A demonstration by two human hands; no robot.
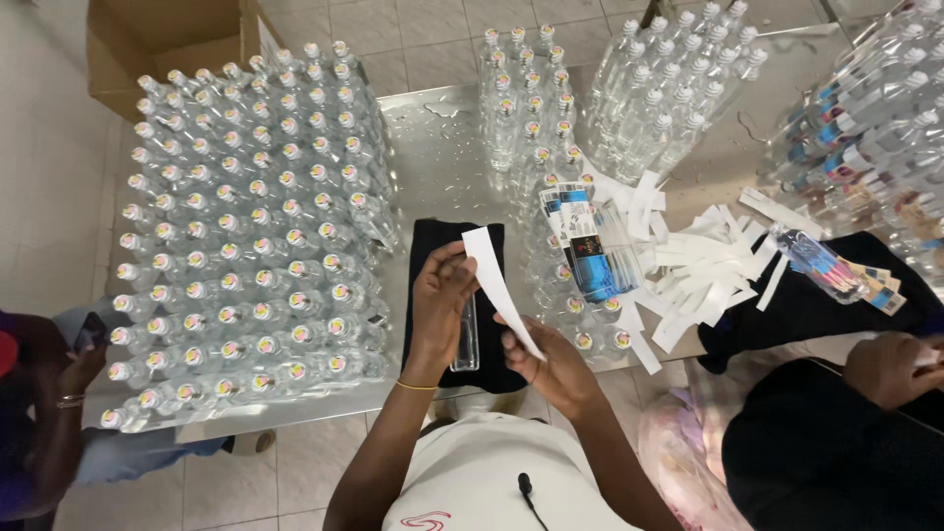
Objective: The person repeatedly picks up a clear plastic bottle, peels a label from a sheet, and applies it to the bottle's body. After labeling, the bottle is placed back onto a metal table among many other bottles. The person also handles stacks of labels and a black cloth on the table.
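Labelling part done, judging by loose strips and bottles. Left hand (442, 295) pinching white label strip (497, 285) at centre frame, right hand (556, 369) gripping its lower end, above clear bottle (466, 339) lying on worktop (438, 157). Large bottle block (246, 226) at left unlabelled; peeled backing strips (703, 265) heaped at right.

The light is bright and even, and it seems to come from above. The shiny metal table (442, 147) throws back white glare near its far edge. The clear bottles (246, 236) sparkle with small bright spots. Shadows are soft and short. The picture bends at the sides (the bottle rows lean outward there). The middle looks sharp, while the corners look a little fuzzy.
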